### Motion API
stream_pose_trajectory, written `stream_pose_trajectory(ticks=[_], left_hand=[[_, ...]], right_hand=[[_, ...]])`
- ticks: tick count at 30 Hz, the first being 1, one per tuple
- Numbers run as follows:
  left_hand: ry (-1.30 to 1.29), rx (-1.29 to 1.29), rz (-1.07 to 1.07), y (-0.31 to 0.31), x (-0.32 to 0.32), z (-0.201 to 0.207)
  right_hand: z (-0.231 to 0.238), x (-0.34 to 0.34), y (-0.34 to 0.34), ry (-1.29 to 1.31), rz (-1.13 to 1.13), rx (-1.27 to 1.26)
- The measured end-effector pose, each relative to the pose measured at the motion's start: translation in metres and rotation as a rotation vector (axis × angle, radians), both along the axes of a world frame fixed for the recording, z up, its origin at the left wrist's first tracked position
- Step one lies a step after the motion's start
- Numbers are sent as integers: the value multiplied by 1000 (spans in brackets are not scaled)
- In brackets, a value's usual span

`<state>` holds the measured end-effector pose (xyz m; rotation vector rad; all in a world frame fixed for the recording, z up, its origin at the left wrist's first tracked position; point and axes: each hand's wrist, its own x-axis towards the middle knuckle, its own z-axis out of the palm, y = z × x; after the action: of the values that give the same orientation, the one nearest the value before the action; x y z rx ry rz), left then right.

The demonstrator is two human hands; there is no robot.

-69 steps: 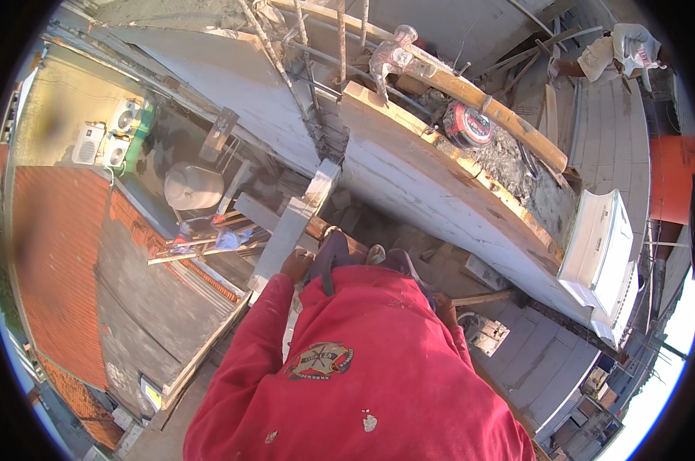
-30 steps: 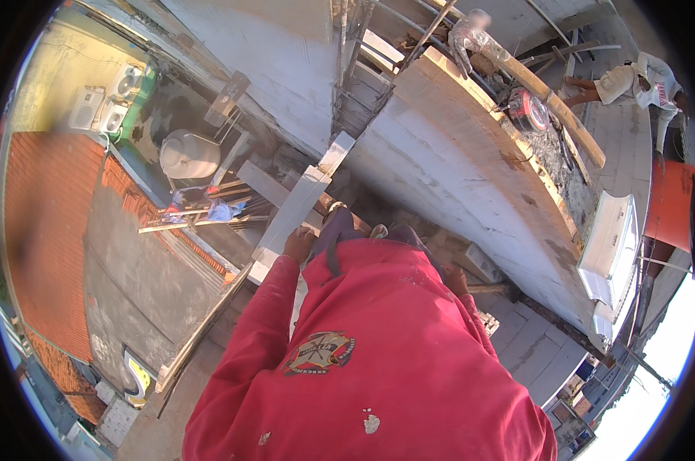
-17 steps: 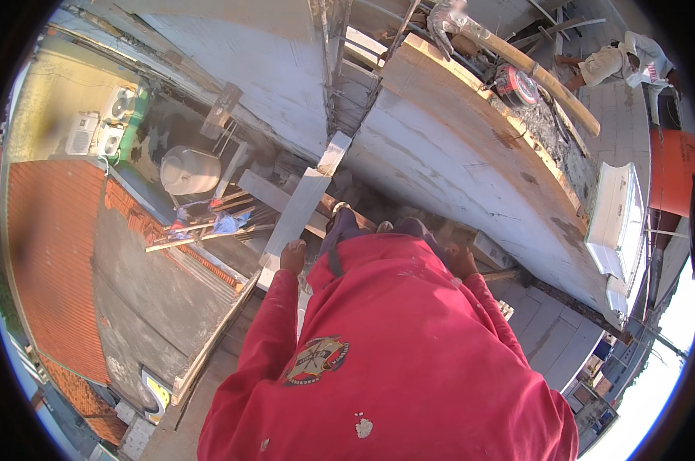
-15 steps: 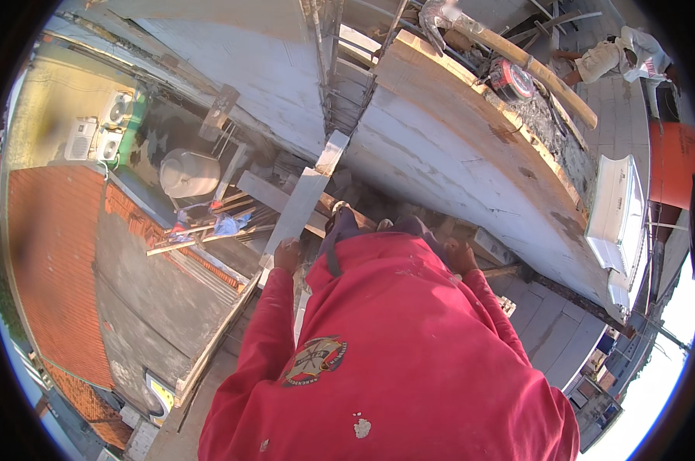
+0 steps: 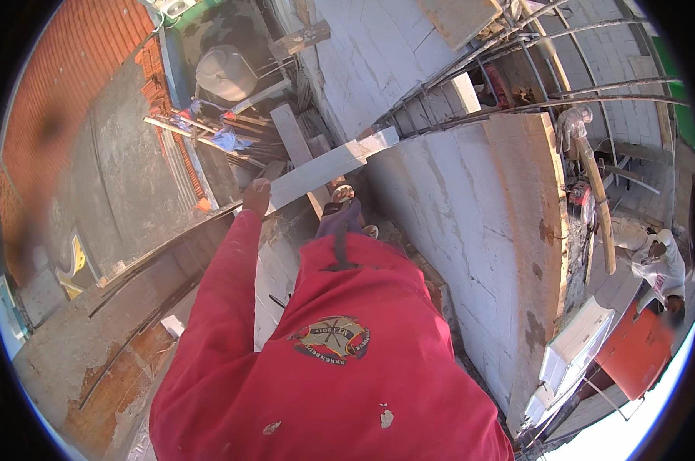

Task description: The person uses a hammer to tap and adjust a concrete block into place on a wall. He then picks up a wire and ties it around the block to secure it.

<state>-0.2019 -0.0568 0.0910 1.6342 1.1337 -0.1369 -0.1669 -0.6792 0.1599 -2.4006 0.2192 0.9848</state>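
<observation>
Head view, far L first: orange tiled roof (image 5: pixel 94 58), then a grey roof (image 5: pixel 117 150) that looks lower down, so mind that side. Next, bundle of sticks (image 5: pixel 201 137) w/ blue cloth on it, beyond the L hand. And here's the L hand (image 5: pixel 257 194), arm out nearly straight, right at the near end of the pale beam (image 5: pixel 317 175). Fingers look loosely curled; can't tell if they're gripping or just resting. Beam runs slantwise, up & R, btwn the sticks and the white wall (image 5: pixel 455 207). Good form, I'd say: palm flat on top, fingertips off the edge, weight kept low, and test the beam for wobble b4 leaning on it. Just R of its lower edge, a sandalled foot (image 5: pixel 344 194); plant it square. R hand: out of view, can't tell its state; a 2nd hold would steady things. Further R, brown board (image 5: pixel 526 192) along the wall, then a co-worker (image 5: pixel 659 265) bending nr an orange container (image 5: pixel 636 353), well apart.
</observation>
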Motion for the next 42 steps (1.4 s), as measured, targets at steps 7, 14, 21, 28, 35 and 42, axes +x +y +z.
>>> stream_pose_trajectory(ticks=[7,14,21,28,35,42], left_hand=[[228,61,-233,-132,-72,-8],[155,-35,-66,-137,-104,-29],[19,-38,150,-113,-75,28],[-3,61,-44,-164,-130,-15],[-57,121,-442,-235,-137,6],[-106,277,-662,-216,-157,-6]], right_hand=[[42,39,29,-103,156,18],[37,73,56,62,-149,226],[25,51,23,13,-132,289],[-4,-28,-49,-144,-62,48],[-115,-132,-174,-3,75,-313],[-117,-152,-170,-98,48,-209]])
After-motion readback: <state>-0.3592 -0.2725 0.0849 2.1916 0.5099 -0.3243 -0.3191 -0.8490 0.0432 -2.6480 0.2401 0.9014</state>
